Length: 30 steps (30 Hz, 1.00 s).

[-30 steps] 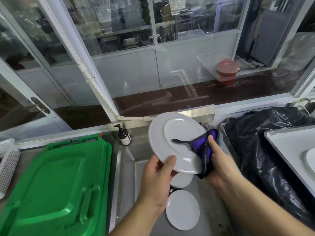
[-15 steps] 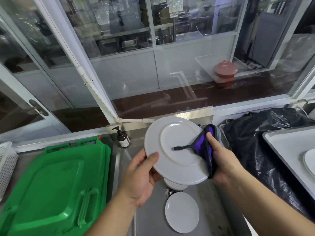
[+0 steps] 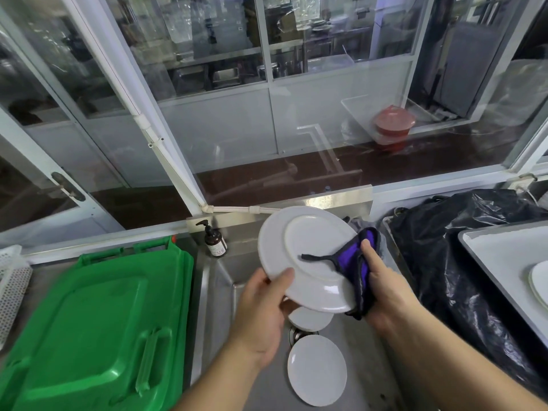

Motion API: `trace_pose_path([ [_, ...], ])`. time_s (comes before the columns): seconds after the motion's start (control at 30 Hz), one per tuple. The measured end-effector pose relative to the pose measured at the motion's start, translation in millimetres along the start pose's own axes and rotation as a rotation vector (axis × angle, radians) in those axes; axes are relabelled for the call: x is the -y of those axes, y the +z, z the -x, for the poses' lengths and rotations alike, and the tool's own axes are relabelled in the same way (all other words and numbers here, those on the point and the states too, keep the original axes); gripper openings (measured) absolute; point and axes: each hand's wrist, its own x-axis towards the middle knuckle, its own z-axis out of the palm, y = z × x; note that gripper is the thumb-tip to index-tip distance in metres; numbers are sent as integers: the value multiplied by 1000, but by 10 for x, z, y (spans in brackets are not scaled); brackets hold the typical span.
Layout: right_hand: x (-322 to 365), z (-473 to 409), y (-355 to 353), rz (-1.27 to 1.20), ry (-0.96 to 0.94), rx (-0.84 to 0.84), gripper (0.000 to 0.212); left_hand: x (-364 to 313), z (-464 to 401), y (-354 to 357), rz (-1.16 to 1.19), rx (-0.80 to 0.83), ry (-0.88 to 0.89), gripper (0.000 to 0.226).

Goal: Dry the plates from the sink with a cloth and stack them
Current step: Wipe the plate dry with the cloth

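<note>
While our left hand (image 3: pixel 261 310) grips the lower-left rim of a white plate (image 3: pixel 308 259), thumb curled over its edge, we hold it tilted above the steel sink (image 3: pixel 225 280). Our right hand (image 3: pixel 385 289) pinches a purple cloth (image 3: pixel 354 262) against the plate's right edge. Two more plates (image 3: pixel 316 369) lie in the basin below. Beside the sink sit a green bin lid (image 3: pixel 98 324) and a soap bottle (image 3: pixel 214 240).

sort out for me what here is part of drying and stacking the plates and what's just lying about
Part of the job:
held plate
purple cloth
left hand
right hand
two plates in the sink
tray with a plate

Lying about:
green bin lid
soap bottle
black bag
white basket
</note>
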Motion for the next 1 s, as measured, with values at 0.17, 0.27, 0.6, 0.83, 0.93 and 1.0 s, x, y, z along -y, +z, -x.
trace_pose_path([
  [0.17, 216, 34, -63, 113, 15, 114, 55, -351, -136, -232, 73, 87, -122, 39],
  [0.27, 227, 16, -31, 81, -7, 91, 57, -373, -73, -237, 76, 171, -122, 33],
  [0.6, -300, -21, 137, -172, 44, -64, 62, 238, 204, 235, -45, 71, 144, 31],
  [0.83, 20, -13, -46, 52, -22, 11, 57, -32, 86, -102, -18, 64, 25, 30],
  [0.93, 160, 17, -69, 152, -10, 76, 56, -274, -5, -225, 12, 151, -89, 29],
  [1.0, 185, 23, -41, 174, -19, 52, 59, -372, -22, -257, -25, 220, -121, 30],
])
